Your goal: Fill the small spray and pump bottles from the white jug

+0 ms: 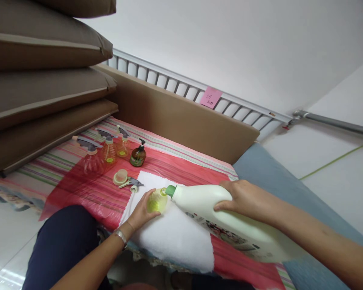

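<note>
My right hand grips a big white bottle with a green neck, tipped over sideways. Its neck meets the mouth of a small clear bottle holding yellow-green liquid. My left hand is wrapped round that small bottle, holding it over a white cloth. A grey spray head with its tube lies loose on the cloth's far corner, next to a round cap.
Three clear spray bottles and a brown pump bottle stand on the red striped mat. Brown cushions are stacked at left, a cardboard panel behind, a grey-blue mattress at right.
</note>
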The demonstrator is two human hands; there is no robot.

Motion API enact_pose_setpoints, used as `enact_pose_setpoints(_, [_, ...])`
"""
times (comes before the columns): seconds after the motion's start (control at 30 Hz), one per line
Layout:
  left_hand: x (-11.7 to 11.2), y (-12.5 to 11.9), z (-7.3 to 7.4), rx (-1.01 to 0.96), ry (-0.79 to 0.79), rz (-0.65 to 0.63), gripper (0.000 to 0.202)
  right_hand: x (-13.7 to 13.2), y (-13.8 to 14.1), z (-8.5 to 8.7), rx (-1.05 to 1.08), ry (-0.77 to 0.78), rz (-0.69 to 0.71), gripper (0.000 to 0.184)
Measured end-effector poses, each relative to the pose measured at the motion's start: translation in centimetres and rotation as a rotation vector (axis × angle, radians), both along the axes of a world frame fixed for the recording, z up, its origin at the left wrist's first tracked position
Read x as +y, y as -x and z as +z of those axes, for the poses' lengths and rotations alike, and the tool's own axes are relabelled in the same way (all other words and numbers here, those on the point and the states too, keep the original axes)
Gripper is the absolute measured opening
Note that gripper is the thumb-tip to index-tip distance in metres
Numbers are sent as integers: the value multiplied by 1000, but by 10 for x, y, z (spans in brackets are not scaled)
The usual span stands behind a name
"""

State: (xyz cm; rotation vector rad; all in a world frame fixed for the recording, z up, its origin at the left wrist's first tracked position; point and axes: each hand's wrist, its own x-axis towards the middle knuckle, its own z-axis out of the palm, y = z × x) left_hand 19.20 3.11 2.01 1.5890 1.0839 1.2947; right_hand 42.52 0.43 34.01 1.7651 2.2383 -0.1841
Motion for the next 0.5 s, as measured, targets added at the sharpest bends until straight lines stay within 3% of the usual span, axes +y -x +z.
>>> enact_pose_setpoints(0.5, [0,1,1,27,10,-12,80,0,3,3,-20,27,-25,34])
